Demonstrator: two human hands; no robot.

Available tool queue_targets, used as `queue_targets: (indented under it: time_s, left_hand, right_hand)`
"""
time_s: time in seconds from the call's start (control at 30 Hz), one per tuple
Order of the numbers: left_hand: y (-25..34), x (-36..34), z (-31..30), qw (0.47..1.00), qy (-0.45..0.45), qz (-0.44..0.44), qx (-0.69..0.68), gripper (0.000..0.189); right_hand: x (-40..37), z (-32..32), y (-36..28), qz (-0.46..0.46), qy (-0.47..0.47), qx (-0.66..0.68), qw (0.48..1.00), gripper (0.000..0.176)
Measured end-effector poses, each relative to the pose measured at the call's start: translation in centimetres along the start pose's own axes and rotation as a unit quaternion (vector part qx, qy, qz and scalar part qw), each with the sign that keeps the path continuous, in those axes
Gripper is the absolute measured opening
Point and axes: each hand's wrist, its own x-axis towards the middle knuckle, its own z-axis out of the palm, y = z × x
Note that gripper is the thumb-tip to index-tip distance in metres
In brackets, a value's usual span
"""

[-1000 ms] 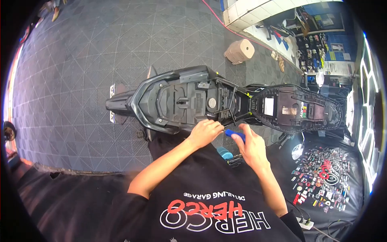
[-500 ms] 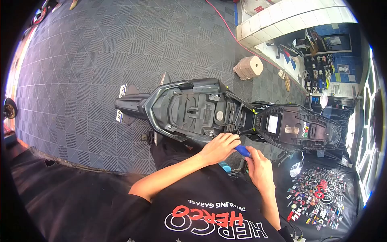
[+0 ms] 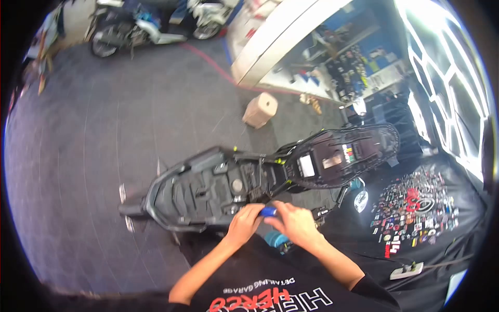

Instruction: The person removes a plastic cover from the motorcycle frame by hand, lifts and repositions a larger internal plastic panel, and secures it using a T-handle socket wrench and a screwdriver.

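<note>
My left hand (image 3: 244,224) is closed around the left end of a short blue handle (image 3: 268,211), perhaps that of a screwdriver. On its other end, my right hand (image 3: 297,222) is closed with thumb and fingers. Most of the tool is hidden by my hands, so its tip does not show. Both hands are at the near side of a black scooter (image 3: 182,195), by the edge of its open body below the seat hinge. The raised seat (image 3: 338,156) shows its underside, with a white label (image 3: 306,166).
A beige stool (image 3: 261,110) stands on the grey tiled floor (image 3: 130,119) beyond the scooter. Another scooter (image 3: 156,31) is parked at the back. To the right are a sticker-covered black sheet (image 3: 416,208) and a power strip (image 3: 406,271). A turquoise object (image 3: 276,239) lies below my hands.
The view has swung up and to the right, bringing the back scooter and more lights into sight. Both hands stay together on the blue handle, now closer to each other.
</note>
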Motion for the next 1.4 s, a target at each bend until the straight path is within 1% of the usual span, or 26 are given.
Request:
queue_targets:
  time_s: [0.03,0.07,0.13,0.17,0.27,0.3,0.4,0.43,0.47,0.53,0.57,0.6,0.67,0.73,0.8,0.87,0.93,0.97,1.0,1.03,1.07,1.13,1.2,1.27,1.33,1.4]
  left_hand:
    - [0.0,0.1,-0.2,1.000,-0.020,-0.007,0.003,0.041]
    - [0.9,0.6,-0.7,0.998,0.008,0.036,0.045,0.038]
    - [2.8,1.9,-2.0,0.992,-0.037,0.051,0.111,0.037]
    - [2.4,1.7,-1.7,0.993,-0.041,0.036,0.107,0.039]
    - [-0.2,0.2,-0.1,0.999,-0.038,-0.015,0.031,0.044]
    - [0.1,0.6,-0.2,0.998,-0.036,0.010,0.051,0.044]
    - [2.1,2.1,-1.2,0.989,-0.069,0.037,0.128,0.037]
    - [2.4,2.2,-1.2,0.984,-0.095,0.016,0.153,0.036]
    - [2.5,2.0,-1.0,0.977,-0.120,-0.005,0.176,0.035]
    - [1.4,1.5,-0.3,0.989,-0.105,-0.078,0.071,0.033]
    - [1.7,1.5,-0.2,0.986,-0.101,-0.131,0.020,0.034]
    - [2.0,1.4,0.0,0.977,-0.094,-0.187,-0.031,0.035]
    - [2.8,2.0,-0.1,0.990,-0.102,-0.081,0.058,0.036]
    - [3.4,2.6,-0.5,0.984,-0.099,0.024,0.148,0.037]
    - [2.7,2.1,-0.4,0.980,-0.125,-0.073,0.135,0.034]
    - [1.7,1.8,0.1,0.967,-0.136,-0.209,0.050,0.035]
    - [2.1,2.1,0.6,0.984,-0.108,-0.118,0.085,0.035]
    - [3.1,2.8,0.9,0.987,-0.084,-0.059,0.120,0.033]
    - [3.8,2.9,1.2,0.986,-0.060,0.001,0.156,0.032]
    - [3.5,2.4,1.5,0.974,-0.045,-0.012,0.221,0.029]
    - [3.4,1.9,1.9,0.983,-0.020,-0.074,0.169,0.030]
    - [3.3,0.9,2.4,0.976,0.050,-0.201,0.067,0.031]
    - [2.3,0.0,1.2,0.981,0.005,-0.161,0.109,0.036]
    - [4.3,1.1,1.7,0.984,0.039,-0.079,0.156,0.035]
    - [3.2,0.6,1.8,0.976,0.058,-0.116,0.174,0.030]
    - [2.5,0.0,1.5,0.966,0.062,-0.193,0.163,0.023]
  right_hand:
    - [-0.2,-0.2,0.6,-0.073,0.028,0.066,0.995,0.048]
    - [-0.5,-1.1,0.1,-0.093,-0.006,0.036,0.995,0.045]
    - [-0.8,0.2,0.5,-0.069,-0.019,0.024,0.997,0.040]
    - [-0.6,-0.3,-0.1,0.006,-0.114,-0.020,0.993,0.040]
    - [-0.9,0.7,1.1,-0.016,-0.022,0.015,1.000,0.043]
    - [-1.2,0.5,1.2,-0.087,0.089,0.049,0.991,0.045]
    - [-1.2,3.3,2.8,-0.120,0.073,0.056,0.989,0.050]
    - [-0.9,1.0,1.6,-0.013,-0.091,0.028,0.995,0.049]
    - [-0.3,0.9,1.5,-0.002,-0.108,0.028,0.994,0.046]
    - [-0.1,1.5,1.6,0.022,-0.148,0.033,0.988,0.041]
    - [-1.2,2.3,1.7,-0.036,0.016,0.035,0.999,0.041]
    - [-1.4,3.2,2.1,-0.076,0.052,0.033,0.995,0.044]
    - [-1.0,5.4,3.3,-0.158,0.121,0.028,0.980,0.051]
    - [-0.3,4.4,3.4,-0.118,0.022,0.034,0.992,0.043]
    - [0.4,1.5,3.1,-0.062,-0.123,0.039,0.990,0.035]
    - [0.5,4.1,4.1,-0.135,0.029,0.019,0.990,0.035]
    - [0.3,5.3,5.6,-0.255,0.159,0.032,0.953,0.036]
    - [1.0,6.3,6.1,-0.262,0.172,0.051,0.948,0.035]
    - [1.5,6.3,6.4,-0.233,0.070,0.051,0.969,0.037]
    - [1.9,5.0,6.3,-0.210,0.015,0.061,0.976,0.039]
    - [2.0,3.9,6.0,-0.189,-0.041,0.071,0.979,0.041]
    - [1.6,5.3,6.7,-0.271,0.129,0.041,0.953,0.044]
    - [2.2,5.2,7.4,-0.348,0.141,0.051,0.926,0.042]
    - [3.4,6.0,7.0,-0.336,0.062,0.034,0.939,0.039]
    - [4.2,2.3,5.8,-0.332,-0.095,0.014,0.938,0.035]
    - [4.5,5.6,5.8,-0.383,0.121,0.043,0.915,0.030]
